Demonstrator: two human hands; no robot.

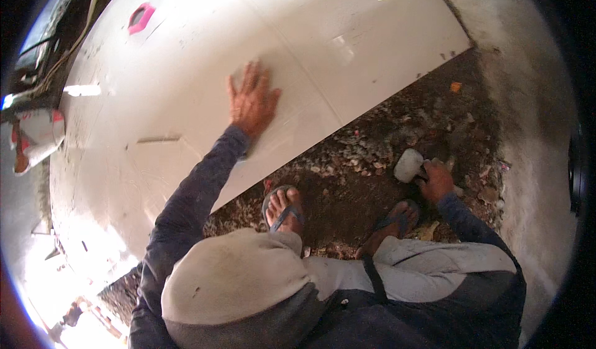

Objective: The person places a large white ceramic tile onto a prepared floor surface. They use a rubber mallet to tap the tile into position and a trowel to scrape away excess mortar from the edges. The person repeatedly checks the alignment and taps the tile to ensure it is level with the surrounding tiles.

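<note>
White panel (198, 94): left hand (252, 104) flat inside edges (372, 105), room ahead.

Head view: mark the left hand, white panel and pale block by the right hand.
Left hand (252, 102), head view, back of hand.
White panel (186, 79), head view, bare upper face.
Pale block (408, 165), head view, middle of its face.

White sheet (372, 39): to the right of the left hand (251, 104), a broad flat stretch lay open for passage.
Far left: a pink piece (142, 19) interrupted the sheet's surface.
Left edge: a white-and-red container (43, 132) was just outside it.
Dirt floor (338, 201): the right hand (437, 181), the pale block (408, 165) it gripped and two feet (287, 209) took up room.
Right side: pale concrete (528, 113) bounded the floor.
</note>
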